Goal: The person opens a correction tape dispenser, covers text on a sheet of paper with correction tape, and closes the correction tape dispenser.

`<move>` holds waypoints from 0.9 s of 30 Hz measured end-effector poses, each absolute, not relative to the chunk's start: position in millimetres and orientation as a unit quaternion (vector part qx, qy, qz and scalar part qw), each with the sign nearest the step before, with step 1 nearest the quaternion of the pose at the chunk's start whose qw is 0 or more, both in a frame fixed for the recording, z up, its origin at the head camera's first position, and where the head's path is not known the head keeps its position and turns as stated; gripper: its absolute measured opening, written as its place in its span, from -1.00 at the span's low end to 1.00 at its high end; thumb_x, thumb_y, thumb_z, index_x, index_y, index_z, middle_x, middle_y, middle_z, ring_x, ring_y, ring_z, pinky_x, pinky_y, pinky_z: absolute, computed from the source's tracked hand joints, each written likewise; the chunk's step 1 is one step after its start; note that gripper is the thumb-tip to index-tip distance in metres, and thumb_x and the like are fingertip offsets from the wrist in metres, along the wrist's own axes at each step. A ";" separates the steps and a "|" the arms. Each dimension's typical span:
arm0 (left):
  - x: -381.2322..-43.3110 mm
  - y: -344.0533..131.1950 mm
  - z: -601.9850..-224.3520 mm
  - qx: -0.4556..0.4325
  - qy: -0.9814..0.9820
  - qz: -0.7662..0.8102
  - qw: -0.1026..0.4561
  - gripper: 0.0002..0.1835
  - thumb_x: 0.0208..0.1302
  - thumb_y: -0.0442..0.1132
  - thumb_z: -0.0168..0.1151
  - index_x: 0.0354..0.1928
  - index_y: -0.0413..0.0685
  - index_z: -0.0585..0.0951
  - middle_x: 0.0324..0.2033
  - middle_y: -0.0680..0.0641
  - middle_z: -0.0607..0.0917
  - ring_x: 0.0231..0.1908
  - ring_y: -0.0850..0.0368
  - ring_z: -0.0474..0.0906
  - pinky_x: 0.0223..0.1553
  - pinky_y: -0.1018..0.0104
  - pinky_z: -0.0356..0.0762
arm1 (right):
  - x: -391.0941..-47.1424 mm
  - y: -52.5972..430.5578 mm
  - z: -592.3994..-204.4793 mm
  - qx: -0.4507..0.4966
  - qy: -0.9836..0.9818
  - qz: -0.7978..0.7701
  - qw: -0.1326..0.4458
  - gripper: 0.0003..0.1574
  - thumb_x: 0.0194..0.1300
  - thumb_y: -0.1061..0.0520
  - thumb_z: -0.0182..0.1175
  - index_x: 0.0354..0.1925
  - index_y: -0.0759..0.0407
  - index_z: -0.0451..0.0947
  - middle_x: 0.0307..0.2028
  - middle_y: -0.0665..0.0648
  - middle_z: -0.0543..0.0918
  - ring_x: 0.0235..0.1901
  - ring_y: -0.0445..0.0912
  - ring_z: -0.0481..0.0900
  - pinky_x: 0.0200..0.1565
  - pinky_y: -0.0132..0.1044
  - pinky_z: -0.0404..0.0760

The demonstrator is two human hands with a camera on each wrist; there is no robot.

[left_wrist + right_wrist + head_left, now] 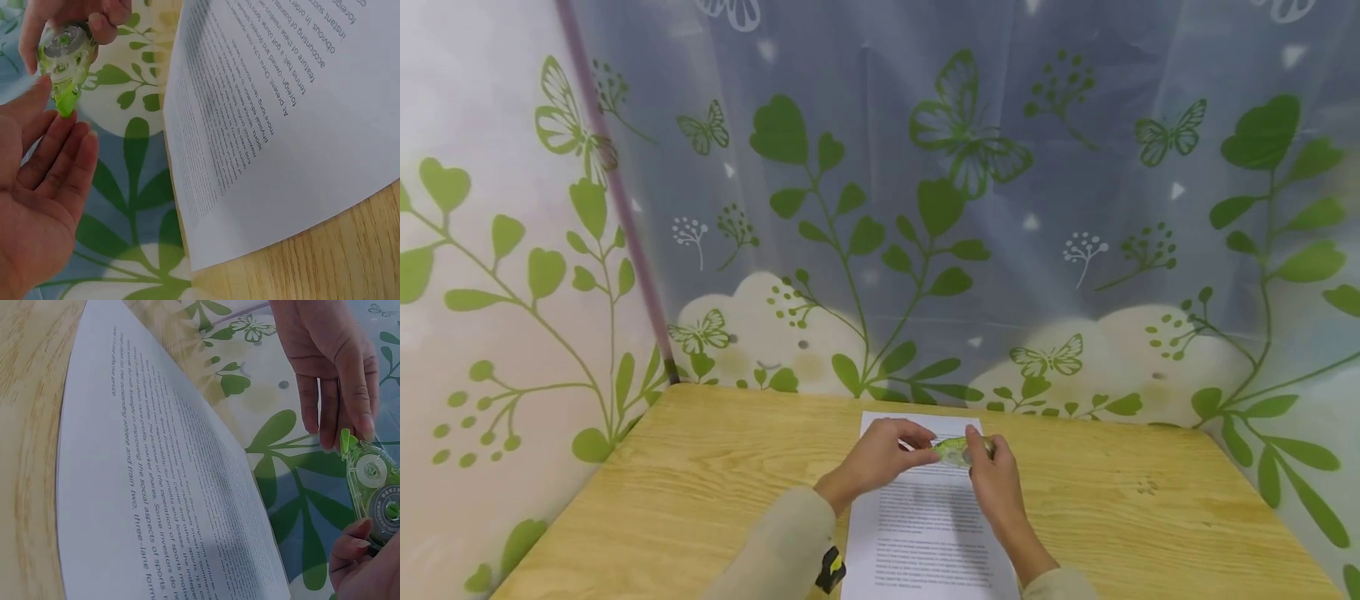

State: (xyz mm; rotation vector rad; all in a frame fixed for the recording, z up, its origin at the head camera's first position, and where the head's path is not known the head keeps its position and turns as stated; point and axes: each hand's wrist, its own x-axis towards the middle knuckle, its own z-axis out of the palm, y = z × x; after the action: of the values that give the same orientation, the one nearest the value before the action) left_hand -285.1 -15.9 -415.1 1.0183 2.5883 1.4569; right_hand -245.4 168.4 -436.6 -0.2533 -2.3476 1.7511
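Note:
A correction tape (953, 451) with a clear green body and bright green tip is held up over the upper part of a printed sheet (925, 533). My right hand (996, 479) grips its rear end, thumb on top in the head view. From the other side my left hand (880, 454) pinches around the green tip with thumb and forefinger. In the left wrist view the tip of the correction tape (65, 65) sits between those fingertips, the other fingers nearly straight. White and grey reels show through the correction tape (375, 487) in the right wrist view.
The sheet lies lengthwise on a wooden table (715, 450). Beside my left sleeve is a small black and yellow object (831, 570), partly hidden. A curtain (880, 250) printed with leaves and butterflies hangs behind the table's far edge.

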 end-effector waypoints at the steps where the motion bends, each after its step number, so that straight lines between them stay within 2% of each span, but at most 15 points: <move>1: -285.0 -16.1 -414.4 0.325 0.827 0.459 -0.002 -0.69 0.20 -0.15 0.35 -0.06 -0.15 0.69 -0.26 0.06 0.71 -0.27 0.29 0.60 -0.21 0.41 0.55 | -245.2 168.5 -436.4 -0.085 -0.794 0.593 0.102 -0.31 0.39 -0.39 -0.14 -0.20 0.23 0.32 -0.51 0.08 0.41 -0.54 -0.10 0.33 -0.49 -0.28 0.33; 9: -286.2 -19.0 -414.9 0.320 0.833 0.451 -0.001 -0.80 0.12 -0.26 0.41 -0.18 -0.10 0.74 -0.34 0.08 0.73 -0.38 0.34 0.61 -0.31 0.45 0.56 | -242.9 167.9 -433.9 -0.079 -0.791 0.597 0.104 -0.31 0.39 -0.39 -0.14 -0.21 0.24 0.32 -0.52 0.08 0.39 -0.53 -0.10 0.32 -0.47 -0.27 0.33; 27: -286.7 -19.5 -432.3 0.290 0.832 0.470 0.053 -0.76 0.10 -0.24 0.44 -0.18 -0.13 0.71 -0.42 0.14 0.69 -0.40 0.30 0.59 -0.33 0.40 0.56 | -240.1 164.7 -435.3 -0.067 -0.794 0.595 0.105 -0.33 0.41 -0.38 -0.15 -0.20 0.23 0.32 -0.54 0.07 0.38 -0.55 -0.10 0.32 -0.49 -0.29 0.33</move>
State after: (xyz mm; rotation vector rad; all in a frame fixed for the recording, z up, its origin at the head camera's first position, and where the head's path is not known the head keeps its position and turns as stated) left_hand -286.7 -19.5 -432.3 0.8811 2.5299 1.4281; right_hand -240.1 164.7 -435.3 -0.1989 -2.3410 1.7521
